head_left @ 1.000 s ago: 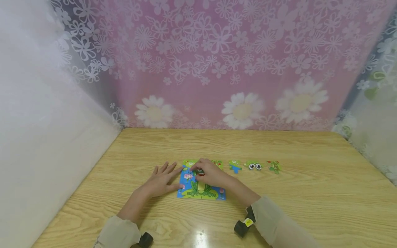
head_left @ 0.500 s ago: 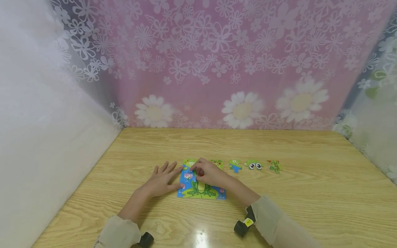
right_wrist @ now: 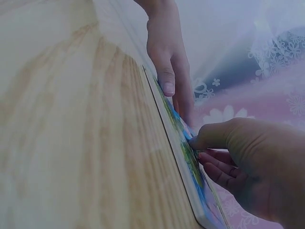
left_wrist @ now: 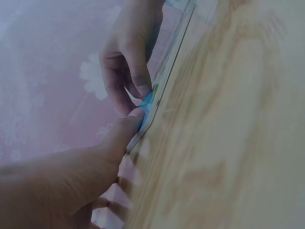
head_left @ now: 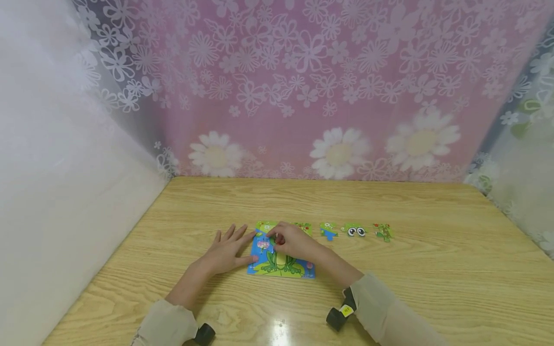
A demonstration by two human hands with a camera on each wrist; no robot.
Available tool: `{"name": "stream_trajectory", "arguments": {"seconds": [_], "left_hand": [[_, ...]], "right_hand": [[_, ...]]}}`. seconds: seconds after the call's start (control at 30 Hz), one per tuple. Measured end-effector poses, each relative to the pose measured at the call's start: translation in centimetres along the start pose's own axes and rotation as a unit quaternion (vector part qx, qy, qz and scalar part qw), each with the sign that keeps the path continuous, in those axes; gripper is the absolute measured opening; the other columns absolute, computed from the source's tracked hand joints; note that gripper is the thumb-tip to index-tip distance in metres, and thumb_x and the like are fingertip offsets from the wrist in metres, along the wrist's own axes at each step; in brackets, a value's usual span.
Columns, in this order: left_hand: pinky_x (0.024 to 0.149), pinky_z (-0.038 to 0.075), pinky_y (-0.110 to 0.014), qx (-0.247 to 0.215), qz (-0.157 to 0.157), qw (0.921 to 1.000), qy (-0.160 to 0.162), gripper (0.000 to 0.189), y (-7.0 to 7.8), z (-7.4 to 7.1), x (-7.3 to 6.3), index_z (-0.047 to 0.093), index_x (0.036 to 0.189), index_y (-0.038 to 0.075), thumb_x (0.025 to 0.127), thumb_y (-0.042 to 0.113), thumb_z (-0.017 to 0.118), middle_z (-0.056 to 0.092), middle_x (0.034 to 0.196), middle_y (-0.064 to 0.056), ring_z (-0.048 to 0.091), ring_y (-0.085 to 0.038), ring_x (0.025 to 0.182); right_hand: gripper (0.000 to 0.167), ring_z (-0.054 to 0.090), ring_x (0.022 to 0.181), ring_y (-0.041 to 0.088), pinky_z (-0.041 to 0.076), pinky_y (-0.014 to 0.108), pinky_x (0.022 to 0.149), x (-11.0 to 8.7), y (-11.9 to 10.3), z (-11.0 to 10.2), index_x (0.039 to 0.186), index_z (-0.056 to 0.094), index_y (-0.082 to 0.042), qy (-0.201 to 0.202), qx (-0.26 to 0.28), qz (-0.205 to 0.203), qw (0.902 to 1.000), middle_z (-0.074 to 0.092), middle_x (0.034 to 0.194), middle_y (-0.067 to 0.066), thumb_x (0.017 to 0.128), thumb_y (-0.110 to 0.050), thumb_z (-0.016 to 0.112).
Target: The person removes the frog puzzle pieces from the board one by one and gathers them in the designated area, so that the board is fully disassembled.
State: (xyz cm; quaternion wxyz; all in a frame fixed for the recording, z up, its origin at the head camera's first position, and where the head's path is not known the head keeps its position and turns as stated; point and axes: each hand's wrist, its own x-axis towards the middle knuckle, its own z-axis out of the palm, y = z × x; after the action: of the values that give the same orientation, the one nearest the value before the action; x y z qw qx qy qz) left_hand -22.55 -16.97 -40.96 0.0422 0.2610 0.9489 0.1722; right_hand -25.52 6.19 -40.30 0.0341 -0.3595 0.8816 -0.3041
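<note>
A frog jigsaw puzzle (head_left: 281,271) in a flat tray lies on the table in front of me, blue and green with pink flowers. My left hand (head_left: 222,254) rests at its left edge, fingers spread and straight, with thumb and index finger touching the border. Over the upper middle of the picture, my right hand (head_left: 296,242) pinches a small puzzle piece (left_wrist: 147,100) between thumb and fingers; the left wrist view shows its blue part low over the tray. The hand hides most of the frog's head area.
To the right of the tray lie three loose pieces in a row: a blue-green one (head_left: 329,231), one with the frog's eyes (head_left: 356,231) and a leafy one with red spots (head_left: 383,232). A pink flowered curtain (head_left: 277,96) hangs behind the wooden table (head_left: 433,269).
My right fingers have shifted slightly in place, and the dark green and red patch seen beneath them earlier is now mostly covered. My left hand and the loose pieces stay put.
</note>
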Motion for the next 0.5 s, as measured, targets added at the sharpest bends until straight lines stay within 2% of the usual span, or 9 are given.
{"name": "stream_trajectory", "arguments": {"seconds": [0.23, 0.5], "left_hand": [[0.099, 0.002, -0.065, -0.003, 0.0, 1.0, 0.006, 0.072, 0.42, -0.28, -0.15, 0.032, 0.145, 0.015, 0.087, 0.052, 0.054, 0.019, 0.148, -0.017, 0.007, -0.042, 0.134], [0.099, 0.004, -0.065, 0.008, 0.0, 0.9999, 0.009, 0.073, 0.12, -0.06, 0.06, 0.032, 0.145, 0.016, 0.087, 0.054, 0.053, 0.02, 0.148, -0.017, 0.009, -0.042, 0.134]], "right_hand": [[0.028, 0.05, 0.073, 0.01, 0.045, 0.022, 0.063, 0.02, 0.04, 0.1, 0.11, 0.063, -0.004, 0.011, -0.021, -0.01, 0.9997, 0.055, 0.093, -0.001, 0.082, -0.003, 0.065], [0.027, 0.049, 0.072, 0.008, 0.045, 0.021, 0.062, 0.04, 0.15, 0.22, 0.108, 0.064, -0.005, 0.018, -0.047, -0.02, 0.9985, 0.055, 0.094, -0.003, 0.081, -0.004, 0.066]]}}
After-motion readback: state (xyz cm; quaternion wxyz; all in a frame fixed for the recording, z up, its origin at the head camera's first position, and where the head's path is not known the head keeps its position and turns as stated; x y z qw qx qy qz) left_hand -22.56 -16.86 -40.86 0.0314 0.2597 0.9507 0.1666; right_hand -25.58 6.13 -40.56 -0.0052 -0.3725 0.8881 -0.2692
